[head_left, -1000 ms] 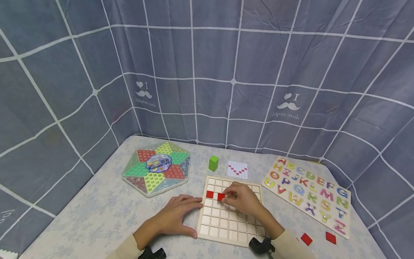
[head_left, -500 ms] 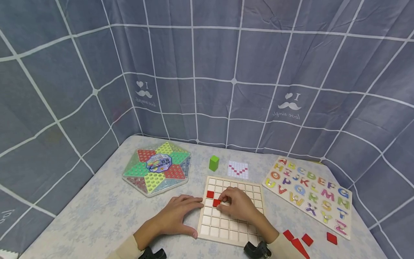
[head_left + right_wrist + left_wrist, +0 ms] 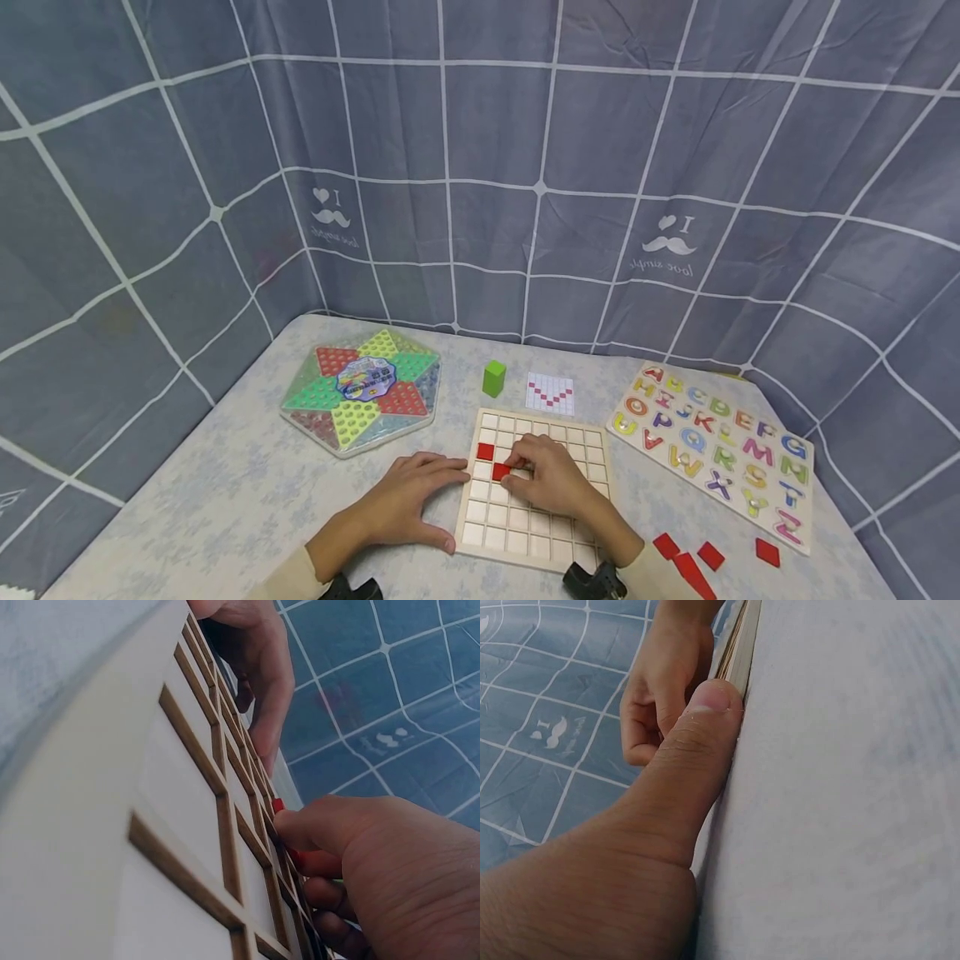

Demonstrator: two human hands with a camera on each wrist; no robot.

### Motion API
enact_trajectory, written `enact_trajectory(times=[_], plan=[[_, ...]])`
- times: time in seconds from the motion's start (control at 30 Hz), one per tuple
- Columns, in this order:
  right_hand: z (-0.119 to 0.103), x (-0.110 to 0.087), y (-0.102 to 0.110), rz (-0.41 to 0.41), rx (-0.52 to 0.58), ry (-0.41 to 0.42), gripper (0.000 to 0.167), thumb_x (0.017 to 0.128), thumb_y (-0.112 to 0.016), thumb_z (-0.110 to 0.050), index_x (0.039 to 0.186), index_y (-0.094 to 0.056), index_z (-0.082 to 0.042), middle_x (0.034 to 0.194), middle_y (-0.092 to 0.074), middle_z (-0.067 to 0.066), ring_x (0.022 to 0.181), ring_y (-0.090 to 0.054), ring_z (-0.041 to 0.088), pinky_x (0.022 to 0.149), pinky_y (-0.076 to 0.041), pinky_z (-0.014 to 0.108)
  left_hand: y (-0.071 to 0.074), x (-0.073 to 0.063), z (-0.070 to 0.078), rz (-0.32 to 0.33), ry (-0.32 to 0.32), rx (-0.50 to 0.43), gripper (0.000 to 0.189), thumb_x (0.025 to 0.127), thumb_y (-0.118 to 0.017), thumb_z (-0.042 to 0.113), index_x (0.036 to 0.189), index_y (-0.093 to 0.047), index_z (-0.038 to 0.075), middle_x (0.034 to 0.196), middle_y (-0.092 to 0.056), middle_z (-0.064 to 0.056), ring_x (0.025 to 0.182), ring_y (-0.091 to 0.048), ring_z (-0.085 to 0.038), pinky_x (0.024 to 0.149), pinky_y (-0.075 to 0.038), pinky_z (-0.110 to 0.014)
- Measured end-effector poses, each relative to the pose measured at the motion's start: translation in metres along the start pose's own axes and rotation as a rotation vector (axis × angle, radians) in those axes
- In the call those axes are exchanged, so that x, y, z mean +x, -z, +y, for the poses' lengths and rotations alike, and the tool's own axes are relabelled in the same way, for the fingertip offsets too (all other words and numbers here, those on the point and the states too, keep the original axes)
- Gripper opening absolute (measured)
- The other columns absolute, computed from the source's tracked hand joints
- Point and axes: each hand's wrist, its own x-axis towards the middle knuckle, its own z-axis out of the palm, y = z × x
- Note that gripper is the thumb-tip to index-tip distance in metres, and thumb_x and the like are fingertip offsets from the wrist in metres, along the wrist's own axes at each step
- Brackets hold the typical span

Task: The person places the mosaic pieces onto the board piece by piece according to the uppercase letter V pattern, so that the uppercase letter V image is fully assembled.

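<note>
While two bare hands are working at one pale wooden board [image 3: 517, 518], square and divided into small cells by thin ridges, one red square tile [image 3: 500, 472] is lying under the fingers of the right hand [image 3: 551, 477]. That hand is pinching the tile between thumb and forefinger, over the second column from the left; whether the tile is sitting flat in its cell, cannot tell. One other red tile [image 3: 485, 451] is occupying the leftmost column, one row farther from the person, diagonal to the pinched one. Tiles on the board: two.

Left hand [image 3: 408, 500] is lying released, fingers extended, fingertips touching the board's left edge; its thumb is resting on that edge by the near corner.

Right of the right sleeve [image 3: 663, 573], more red is lying on the table's white, blue-patterned cloth [image 3: 225, 483]: three loose square tiles [image 3: 711, 556], the leftmost just beside one longer red group [image 3: 694, 575]. Number of pieces in that group: cannot tell.

Beyond the board, one bright green upright block [image 3: 494, 378] is standing left of one white gridded card [image 3: 550, 393], which is showing pink squares in a V. Far left, one hexagonal star-game board [image 3: 366, 378] is displaying six coloured points: two red, two green, two yellow. Far right, one wooden alphabet board [image 3: 701, 477] is carrying multicoloured letters in four rows.
</note>
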Motion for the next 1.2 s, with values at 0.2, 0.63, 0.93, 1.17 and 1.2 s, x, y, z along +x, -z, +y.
enact_trajectory(times=[0.2,0.63,0.93,1.17,1.2], plan=[[-0.002,0.0,-0.002,0.0,-0.013,-0.039,0.016,0.081,-0.082,-0.017,0.083,-0.068,-0.023,0.083,-0.058,-0.015,0.075,-0.046,0.006,0.068,-0.039,0.03,-0.002,-0.001,-0.001,0.005,0.003,0.012,0.088,0.072,-0.071,0.078,0.143,-0.058,0.027,0.153,-0.046,0.01,0.135,-0.04,-0.018,0.102,-0.034,-0.055],[-0.008,-0.002,-0.001,-0.078,-0.077,-0.109,0.01,0.088,-0.077,-0.02,0.09,-0.067,-0.022,0.085,-0.054,-0.016,0.078,-0.046,0.009,0.069,-0.038,0.033,-0.005,-0.002,-0.002,0.02,0.0,0.013,0.088,0.071,-0.07,0.078,0.142,-0.059,0.028,0.152,-0.046,0.011,0.134,-0.04,-0.018,0.1,-0.034,-0.054],[-0.012,-0.004,0.021,-0.286,0.089,-0.161,0.031,0.1,-0.064,-0.025,0.128,-0.059,-0.014,0.107,-0.055,-0.005,0.1,-0.049,0.016,0.086,-0.042,0.04,-0.003,-0.002,-0.001,0.006,0.003,0.012,0.088,0.073,-0.069,0.079,0.144,-0.057,0.028,0.153,-0.046,0.01,0.135,-0.04,-0.019,0.101,-0.034,-0.056],[-0.004,-0.025,0.054,-0.287,0.286,-0.164,0.039,0.104,-0.06,-0.023,0.141,-0.055,-0.011,0.131,-0.062,0.005,0.122,-0.057,0.024,0.096,-0.049,0.046,-0.001,-0.001,-0.001,0.006,0.001,0.01,0.088,0.072,-0.07,0.078,0.144,-0.057,0.028,0.153,-0.046,0.01,0.136,-0.039,-0.019,0.102,-0.033,-0.056],[-0.002,-0.031,0.06,-0.274,0.278,-0.158,0.038,0.104,-0.06,-0.023,0.141,-0.056,-0.011,0.131,-0.063,0.005,0.122,-0.057,0.023,0.096,-0.049,0.046,-0.002,-0.001,-0.001,0.006,0.0,0.01,0.089,0.072,-0.07,0.078,0.144,-0.057,0.028,0.153,-0.046,0.009,0.136,-0.039,-0.019,0.102,-0.032,-0.056]])
